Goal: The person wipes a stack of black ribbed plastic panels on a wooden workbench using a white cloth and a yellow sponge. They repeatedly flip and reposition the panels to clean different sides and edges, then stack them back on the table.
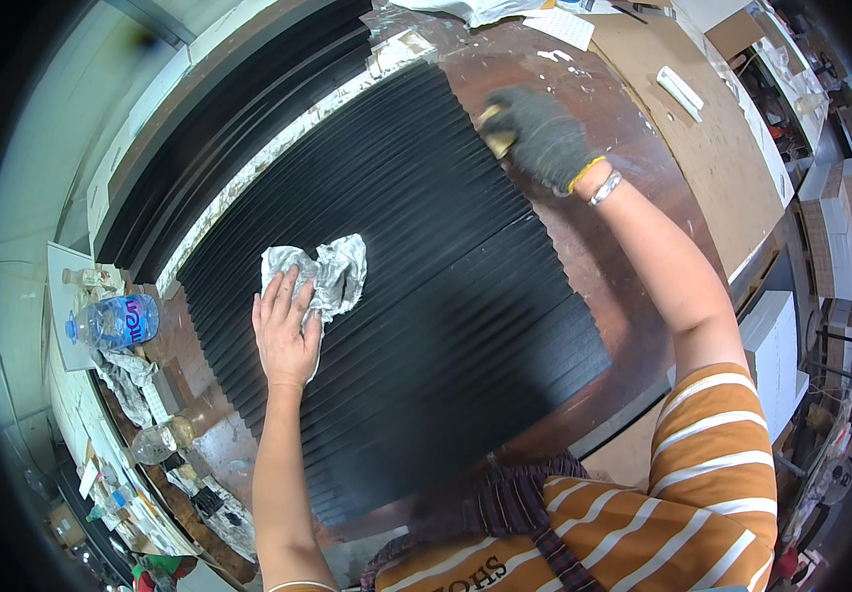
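Observation:
Long black ribbed strips lie side by side on the worn brown table in front of me, forming a wide dark panel. My bare left hand rests flat on a crumpled white cloth toward the panel's left side, fingers stretched out. At the far right edge of the strips, my right hand wears a dark grey glove with a yellow cuff. Its fingers close round a small yellowish block, partly hidden and blurred; I cannot tell whether it is sponge or wood.
More black strips are stacked beyond a pale strip at the far left. A large water bottle and a smaller clear bottle stand or lie at the left. A brown board covers the far right, with a white piece on it.

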`<state>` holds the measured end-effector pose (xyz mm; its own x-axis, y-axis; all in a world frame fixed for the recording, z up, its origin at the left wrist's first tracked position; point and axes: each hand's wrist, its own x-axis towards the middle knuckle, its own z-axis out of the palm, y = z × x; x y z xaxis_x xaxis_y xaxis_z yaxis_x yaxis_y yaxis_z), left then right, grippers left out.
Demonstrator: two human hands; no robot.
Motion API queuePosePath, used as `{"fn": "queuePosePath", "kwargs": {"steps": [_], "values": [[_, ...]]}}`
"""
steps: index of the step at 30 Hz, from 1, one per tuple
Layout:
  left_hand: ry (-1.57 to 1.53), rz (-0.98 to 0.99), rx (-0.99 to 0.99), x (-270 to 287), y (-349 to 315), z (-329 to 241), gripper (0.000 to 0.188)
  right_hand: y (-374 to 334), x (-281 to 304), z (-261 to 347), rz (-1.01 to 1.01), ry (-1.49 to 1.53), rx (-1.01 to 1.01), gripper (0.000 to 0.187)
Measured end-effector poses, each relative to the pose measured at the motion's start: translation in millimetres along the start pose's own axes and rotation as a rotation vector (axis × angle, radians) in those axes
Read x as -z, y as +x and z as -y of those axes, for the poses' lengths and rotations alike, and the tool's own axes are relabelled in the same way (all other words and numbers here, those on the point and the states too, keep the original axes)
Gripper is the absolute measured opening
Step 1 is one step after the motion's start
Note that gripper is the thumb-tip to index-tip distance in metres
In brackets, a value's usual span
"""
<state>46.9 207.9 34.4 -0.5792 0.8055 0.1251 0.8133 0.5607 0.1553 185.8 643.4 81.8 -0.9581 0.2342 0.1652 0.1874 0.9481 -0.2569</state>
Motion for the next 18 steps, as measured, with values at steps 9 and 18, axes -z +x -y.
{"fn": "queuePosePath", "kwargs": {"steps": [9, 18], "values": [[-0.004, -0.001, 0.003, -1, 0, 1, 0.045, -28, -1, -10, 0.018, 0.016, 0.004, 0.034], [0.013, 0.003, -0.007, -2, 0, 1, 0.045, -47, 0, -5, -0.089, 0.032, 0.006, 0.037]]}}
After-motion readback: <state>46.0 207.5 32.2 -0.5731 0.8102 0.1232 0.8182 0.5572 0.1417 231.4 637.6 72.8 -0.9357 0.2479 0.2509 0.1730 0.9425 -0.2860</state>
